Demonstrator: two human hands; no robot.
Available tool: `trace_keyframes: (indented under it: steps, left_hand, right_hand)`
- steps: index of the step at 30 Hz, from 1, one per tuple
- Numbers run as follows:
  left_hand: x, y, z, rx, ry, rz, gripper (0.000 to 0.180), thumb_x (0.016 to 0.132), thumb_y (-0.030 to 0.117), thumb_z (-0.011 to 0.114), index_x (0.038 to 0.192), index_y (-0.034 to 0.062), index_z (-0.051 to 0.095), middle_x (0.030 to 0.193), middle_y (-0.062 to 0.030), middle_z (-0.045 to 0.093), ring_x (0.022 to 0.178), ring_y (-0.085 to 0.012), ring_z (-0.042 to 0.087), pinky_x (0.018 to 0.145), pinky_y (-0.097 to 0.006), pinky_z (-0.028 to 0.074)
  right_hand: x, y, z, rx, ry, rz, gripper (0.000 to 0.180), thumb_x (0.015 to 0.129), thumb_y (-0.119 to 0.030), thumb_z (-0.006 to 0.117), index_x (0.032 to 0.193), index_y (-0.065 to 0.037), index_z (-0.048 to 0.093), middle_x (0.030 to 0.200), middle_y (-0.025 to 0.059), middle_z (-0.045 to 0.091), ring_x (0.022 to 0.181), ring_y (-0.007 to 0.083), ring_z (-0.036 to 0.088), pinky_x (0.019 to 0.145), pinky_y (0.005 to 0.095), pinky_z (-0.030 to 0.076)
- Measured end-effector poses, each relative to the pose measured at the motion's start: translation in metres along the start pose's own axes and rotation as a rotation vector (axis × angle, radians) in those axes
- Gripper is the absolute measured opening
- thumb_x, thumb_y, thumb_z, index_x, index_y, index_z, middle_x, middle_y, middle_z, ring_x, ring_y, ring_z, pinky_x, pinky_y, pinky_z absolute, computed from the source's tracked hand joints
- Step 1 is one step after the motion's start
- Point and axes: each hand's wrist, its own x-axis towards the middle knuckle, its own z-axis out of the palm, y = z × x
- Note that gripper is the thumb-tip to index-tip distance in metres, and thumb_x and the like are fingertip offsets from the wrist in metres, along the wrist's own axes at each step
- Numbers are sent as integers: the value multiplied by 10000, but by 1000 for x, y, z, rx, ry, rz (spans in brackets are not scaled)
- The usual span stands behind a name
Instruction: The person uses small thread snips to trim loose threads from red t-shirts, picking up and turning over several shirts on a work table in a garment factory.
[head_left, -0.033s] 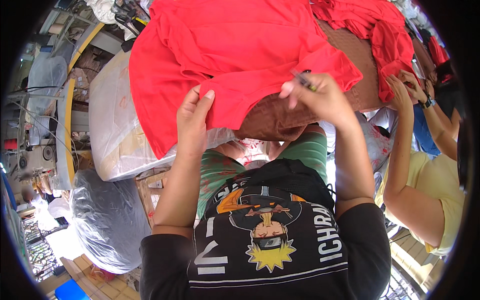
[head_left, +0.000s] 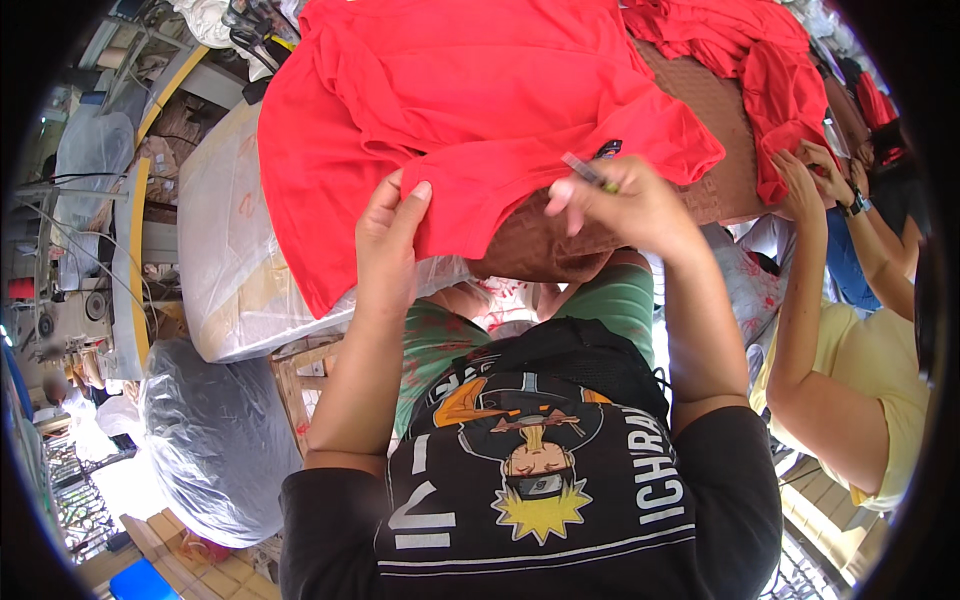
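A red garment point(head_left: 480, 90) lies spread over the brown cloth-covered table, its near edge hanging down toward me. My left hand point(head_left: 392, 225) pinches that edge between thumb and fingers. In my right hand point(head_left: 630, 200) is a small pair of thread snips point(head_left: 590, 172), with slim blades and a yellow-green part. Their tips point up and left, just above the fabric. Motion blurs them a little, and the fingers cover most of the handle. Beyond this hand a small dark label point(head_left: 608, 149) shows on the garment.
A plastic-wrapped bale point(head_left: 225, 240) stands left of the table, above a grey plastic-covered bundle point(head_left: 215, 440). At right, a co-worker's hands point(head_left: 808, 178) handle another red garment point(head_left: 785, 110) on the brown tabletop point(head_left: 725, 150). Cluttered shelving fills the far left.
My right hand and the snips have shifted slightly left and down, uncovering more of the dark label. The left hand stays at the fabric edge, almost unmoved.
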Motion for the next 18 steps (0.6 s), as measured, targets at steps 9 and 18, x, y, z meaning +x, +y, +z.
trace_keyframes:
  steps: [9,18]
  left_hand:
    - [-19,1,14,428,-404,87,370,884,138,588,1221,5,515,1165,-102,581,1118,-165,521,961,-300,384]
    - [98,-17,-50,1189,438,543,226,803,130,650,993,21,594,959,-106,606,978,-250,553,822,-345,463]
  right_hand:
    - [2,-20,34,638,411,-19,136,811,-163,715,823,-126,584,565,-124,445,430,-28,332,392,161,233]
    - [-34,-42,0,551,385,-314,135,820,-72,671,922,-17,601,512,-71,429,372,6,326,374,186,220]
